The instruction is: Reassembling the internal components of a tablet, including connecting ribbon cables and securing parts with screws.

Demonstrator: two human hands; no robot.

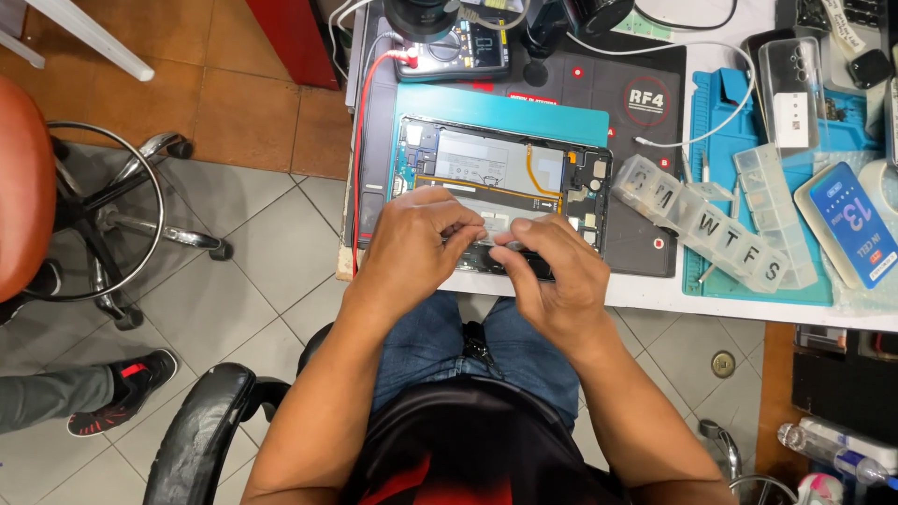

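Note:
An opened tablet (500, 164) with its back removed lies on a teal mat (505, 108) at the bench's near edge, showing a silver battery, orange flex cables and small boards. My left hand (412, 248) rests on its lower left part, fingers bent and pinching at something small near the bottom middle. My right hand (552, 271) meets it from the right, fingertips pressed on the same spot at the tablet's lower edge. What the fingers pinch is hidden.
A clear pill-style organiser (697, 220) lies right of the tablet on a blue mat (748, 281). A multimeter (458, 47) with red lead sits behind. A small blue box (851, 224) and clear phone case (795, 89) are at right. Another person's shoe (126, 388) and a stool (94, 206) are left.

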